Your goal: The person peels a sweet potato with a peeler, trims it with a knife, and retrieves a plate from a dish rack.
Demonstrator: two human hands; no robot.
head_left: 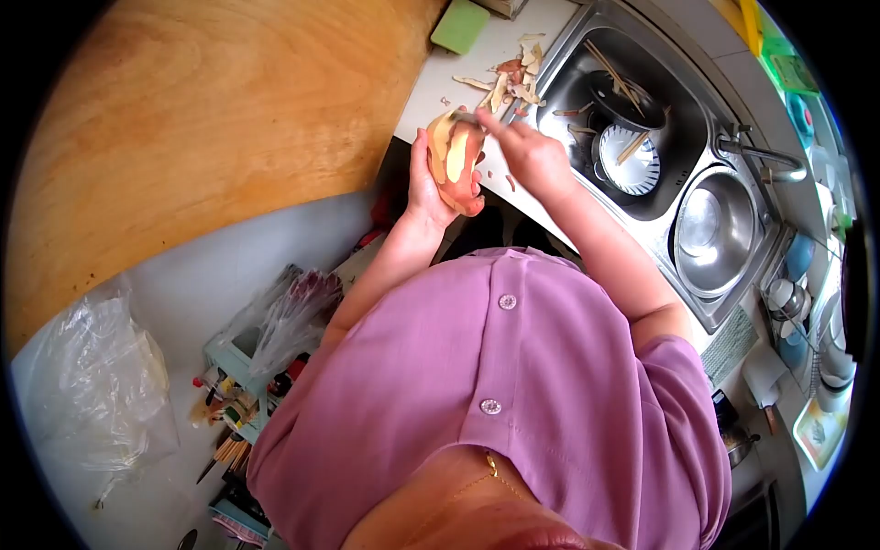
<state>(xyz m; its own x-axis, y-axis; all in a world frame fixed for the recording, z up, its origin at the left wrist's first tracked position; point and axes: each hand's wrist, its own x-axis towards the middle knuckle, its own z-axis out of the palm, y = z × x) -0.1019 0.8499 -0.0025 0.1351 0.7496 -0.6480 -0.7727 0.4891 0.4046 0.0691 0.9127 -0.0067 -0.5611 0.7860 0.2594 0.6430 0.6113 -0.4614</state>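
Observation:
My left hand (pixel 427 189) is wrapped around a sweet potato (pixel 464 180), gripping it from below and the side. Its reddish skin is partly off, with pale yellow flesh bare in long strips. My right hand (pixel 533 158), slightly blurred, is closed on a small peeler (pixel 466 117) whose grey metal end lies against the top of the sweet potato. Most of the peeler is hidden by the fingers. Just beyond both hands, a heap of peelings (pixel 511 81) lies on the white counter (pixel 431 90), with a few small scraps nearer to me.
To the right, a steel sink (pixel 674 197) holds a dark pan (pixel 631 99), a patterned bowl (pixel 631 160), chopsticks and a metal basin (pixel 715 229). A faucet (pixel 775 165) reaches over it. A wooden board (pixel 229 110) fills the left. A green sponge (pixel 460 26) sits at the back.

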